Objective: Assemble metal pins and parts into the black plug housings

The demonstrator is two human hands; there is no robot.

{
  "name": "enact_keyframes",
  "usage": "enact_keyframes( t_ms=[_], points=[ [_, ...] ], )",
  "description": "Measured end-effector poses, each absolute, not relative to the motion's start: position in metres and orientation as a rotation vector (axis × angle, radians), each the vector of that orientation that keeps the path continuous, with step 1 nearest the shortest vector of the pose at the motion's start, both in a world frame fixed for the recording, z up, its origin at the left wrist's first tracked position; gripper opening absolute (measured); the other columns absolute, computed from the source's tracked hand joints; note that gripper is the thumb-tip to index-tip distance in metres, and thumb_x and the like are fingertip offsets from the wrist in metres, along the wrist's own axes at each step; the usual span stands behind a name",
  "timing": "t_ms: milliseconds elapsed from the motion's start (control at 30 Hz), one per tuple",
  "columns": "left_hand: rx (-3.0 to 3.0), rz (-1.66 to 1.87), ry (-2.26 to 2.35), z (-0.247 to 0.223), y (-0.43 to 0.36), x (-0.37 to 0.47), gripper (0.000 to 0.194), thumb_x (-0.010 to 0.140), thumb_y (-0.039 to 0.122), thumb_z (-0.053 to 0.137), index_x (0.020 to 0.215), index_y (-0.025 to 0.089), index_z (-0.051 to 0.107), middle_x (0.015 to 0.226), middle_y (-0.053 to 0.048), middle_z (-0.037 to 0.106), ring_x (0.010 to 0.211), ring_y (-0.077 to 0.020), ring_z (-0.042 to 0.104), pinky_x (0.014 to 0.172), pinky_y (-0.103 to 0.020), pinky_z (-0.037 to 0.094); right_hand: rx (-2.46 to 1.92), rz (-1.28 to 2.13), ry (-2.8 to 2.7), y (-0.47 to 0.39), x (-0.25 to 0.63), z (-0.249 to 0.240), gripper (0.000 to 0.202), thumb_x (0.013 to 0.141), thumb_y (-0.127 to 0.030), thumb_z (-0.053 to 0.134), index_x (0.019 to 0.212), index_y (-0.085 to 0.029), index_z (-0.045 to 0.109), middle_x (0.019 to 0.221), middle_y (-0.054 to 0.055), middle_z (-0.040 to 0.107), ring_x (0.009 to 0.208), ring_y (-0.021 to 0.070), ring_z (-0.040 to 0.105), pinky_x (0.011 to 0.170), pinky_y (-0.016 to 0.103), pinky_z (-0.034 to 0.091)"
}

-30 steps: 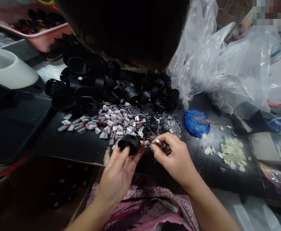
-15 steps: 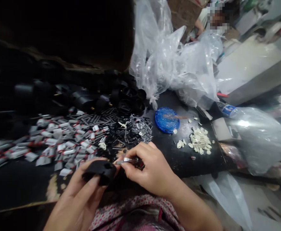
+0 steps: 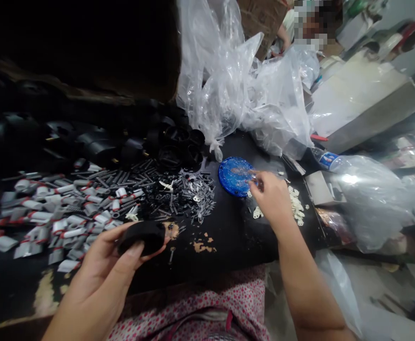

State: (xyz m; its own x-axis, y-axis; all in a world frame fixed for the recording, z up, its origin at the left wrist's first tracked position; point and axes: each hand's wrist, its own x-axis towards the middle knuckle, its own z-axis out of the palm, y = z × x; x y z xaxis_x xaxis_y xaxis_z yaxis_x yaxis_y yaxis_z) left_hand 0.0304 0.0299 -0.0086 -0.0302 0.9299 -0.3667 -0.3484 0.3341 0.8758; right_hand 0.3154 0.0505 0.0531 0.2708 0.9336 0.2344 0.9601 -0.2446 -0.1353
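The dark desk [image 3: 233,248] stretches between the left hand [image 3: 97,277] and the right hand [image 3: 273,199], marked by tan flaked patches [image 3: 204,245], its near edge passing beneath the left wrist. The left clasps a smooth, curved black part [image 3: 146,237] between thumb and fingers, while the right curls over the right rim of a round blue lid [image 3: 230,184], its fingertips too unclear to tell whether they pinch anything. Ridged springs [image 3: 122,181] and red-banded gray tubes [image 3: 74,222] heap beyond and left of the left hand; thin cream plates [image 3: 297,204] lie just right of the other.
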Motion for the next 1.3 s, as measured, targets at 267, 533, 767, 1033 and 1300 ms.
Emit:
enact_keyframes(
  t_ms=[267, 533, 767, 1033, 1300],
  points=[
    [0.618, 1.074, 1.213, 0.006, 0.027, 0.032, 0.022, 0.080, 0.041, 0.075, 0.099, 0.032, 0.068, 0.096, 0.006, 0.073, 0.092, -0.0198, 0.067, 0.090, -0.031, 0.052, -2.231, -0.118, -1.724, 0.053, 0.318, 0.049, 0.012, 0.088, -0.026, 0.060, 0.091, -0.016, 0.065, 0.094, 0.009, 0.072, 0.084, 0.0229, 0.063, 0.080, 0.037, 0.038],
    [0.343, 0.898, 0.898, 0.011, 0.019, 0.055, 0.029, 0.080, 0.032, 0.076, 0.105, 0.022, 0.066, 0.094, -0.006, 0.078, 0.084, -0.0213, 0.074, 0.079, -0.033, 0.060, -1.899, 0.499, -1.371, 0.028, 0.269, 0.060, 0.019, 0.086, -0.038, 0.064, 0.080, -0.020, 0.063, 0.065, -0.004, 0.055, 0.057, 0.0104, 0.048, 0.056, 0.024, 0.039],
    [0.125, 0.825, 0.722, 0.015, 0.023, 0.057, 0.018, 0.087, 0.021, 0.069, 0.104, 0.018, 0.071, 0.099, -0.009, 0.078, 0.089, -0.0209, 0.074, 0.084, -0.035, 0.060, -1.686, 0.887, -1.307, 0.016, 0.215, 0.072, 0.014, 0.086, -0.034, 0.067, 0.080, -0.021, 0.064, 0.066, -0.006, 0.057, 0.054, 0.0061, 0.045, 0.051, 0.019, 0.037],
    [0.262, 0.892, 0.716, 0.015, 0.015, 0.053, 0.017, 0.091, 0.026, 0.064, 0.107, 0.023, 0.070, 0.108, -0.005, 0.075, 0.095, -0.0188, 0.071, 0.086, -0.031, 0.058, -1.684, 0.874, -1.458, 0.014, 0.208, 0.077, 0.008, 0.085, -0.026, 0.066, 0.080, -0.021, 0.064, 0.070, -0.005, 0.060, 0.058, 0.0071, 0.050, 0.053, 0.020, 0.039],
    [0.484, 0.940, 0.826, 0.005, 0.006, 0.045, 0.021, 0.089, 0.032, 0.067, 0.109, 0.032, 0.069, 0.115, 0.001, 0.068, 0.105, -0.0169, 0.065, 0.091, -0.025, 0.053, -1.693, 0.779, -1.664, 0.006, 0.208, 0.081, 0.005, 0.087, -0.027, 0.068, 0.091, -0.024, 0.068, 0.082, -0.003, 0.064, 0.076, 0.0114, 0.059, 0.073, 0.027, 0.043]
  ],
)
